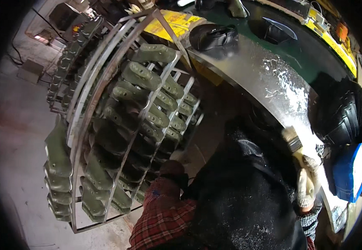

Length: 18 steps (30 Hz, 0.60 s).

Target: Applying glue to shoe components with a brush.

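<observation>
Gripping brush, right hand closed, bristles aimed up-left

Right hand point(308, 183), in a pale work glove, is wrapped around the lower handle of a brush point(296, 146). Fingers are folded in on the handle, no visible gap. Brush leaves the grip at its upper end: pale handle, dark band, then tan bristles at the tip. Long axis runs lower right to upper left in view, steep, roughly in line with the forearm; bristles point away from the wearer.

Up and left of the grip: grey worktop point(247, 54), with white smears point(288, 89) on it beyond the bristles. Just right of the grip: blue container point(344, 180), pale inside. Above that, up-right of the grip: stack of black pieces point(343, 118). Left of the grip, near: black apron point(239, 200), white-specked.

Left hand point(172, 167) is well left of the grip, past the red plaid sleeve point(164, 210), near the rack point(76, 166) of olive-green foot-shaped forms point(141, 76). Dim and blurred there; can't tell whether its fingers are spread or pressed together.
</observation>
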Each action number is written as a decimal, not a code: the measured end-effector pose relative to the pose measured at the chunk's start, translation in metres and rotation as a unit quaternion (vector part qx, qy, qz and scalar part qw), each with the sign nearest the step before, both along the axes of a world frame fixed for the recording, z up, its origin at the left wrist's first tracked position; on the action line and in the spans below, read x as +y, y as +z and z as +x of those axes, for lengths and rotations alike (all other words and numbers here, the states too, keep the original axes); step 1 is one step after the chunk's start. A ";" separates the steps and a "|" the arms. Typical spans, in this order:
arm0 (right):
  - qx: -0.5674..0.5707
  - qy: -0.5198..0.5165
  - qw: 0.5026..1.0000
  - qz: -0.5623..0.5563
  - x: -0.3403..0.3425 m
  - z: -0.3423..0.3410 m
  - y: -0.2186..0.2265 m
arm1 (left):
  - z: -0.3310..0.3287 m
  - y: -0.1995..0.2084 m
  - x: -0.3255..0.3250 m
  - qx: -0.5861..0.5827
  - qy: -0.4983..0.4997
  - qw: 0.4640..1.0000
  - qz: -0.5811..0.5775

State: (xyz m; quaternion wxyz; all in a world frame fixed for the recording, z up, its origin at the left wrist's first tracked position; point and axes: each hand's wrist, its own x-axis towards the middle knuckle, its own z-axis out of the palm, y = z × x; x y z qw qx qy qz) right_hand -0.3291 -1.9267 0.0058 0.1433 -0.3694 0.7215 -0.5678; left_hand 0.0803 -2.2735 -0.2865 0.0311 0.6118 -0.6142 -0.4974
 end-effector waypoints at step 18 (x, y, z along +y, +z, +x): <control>0.236 0.131 0.949 0.163 -0.230 -0.027 -0.037 | -0.159 -0.144 -0.128 -0.149 -0.097 0.983 0.048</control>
